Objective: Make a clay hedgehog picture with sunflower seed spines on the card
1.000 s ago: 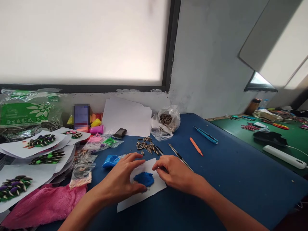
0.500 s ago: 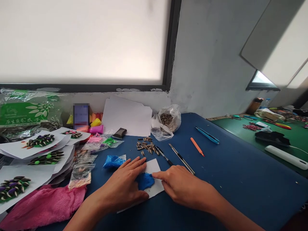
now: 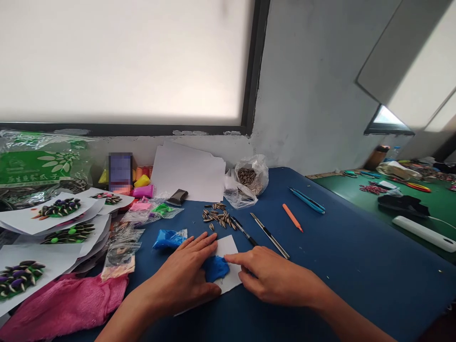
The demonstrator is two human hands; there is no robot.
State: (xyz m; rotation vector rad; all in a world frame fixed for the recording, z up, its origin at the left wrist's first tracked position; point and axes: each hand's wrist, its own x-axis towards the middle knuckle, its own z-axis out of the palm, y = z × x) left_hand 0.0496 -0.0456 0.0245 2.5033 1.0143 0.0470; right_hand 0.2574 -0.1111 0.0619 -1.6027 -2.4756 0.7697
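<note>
A flattened patch of blue modelling clay (image 3: 216, 268) lies on a small sheet of white paper (image 3: 233, 275). My left hand (image 3: 190, 266) rests flat and open over the paper's left part, covering some of it, with its thumb below the clay. The outstretched index finger of my right hand (image 3: 267, 273) touches the clay's right edge; its other fingers are curled and hold nothing. Beyond my left hand is a packet of blue clay (image 3: 169, 239). Striped sunflower seeds (image 3: 217, 216) lie loose past the paper.
A pen (image 3: 244, 232), a craft knife (image 3: 270, 235), an orange marker (image 3: 292, 218) and blue tweezers (image 3: 307, 200) lie to the right. White paper sheets (image 3: 188, 173) and a bag of seeds (image 3: 246, 178) stand behind. Seed-and-clay pictures (image 3: 67, 232) and a pink cloth (image 3: 71, 306) are at left.
My right index fingertip has shifted very slightly along the clay's edge. My left hand stays in place on the paper.
</note>
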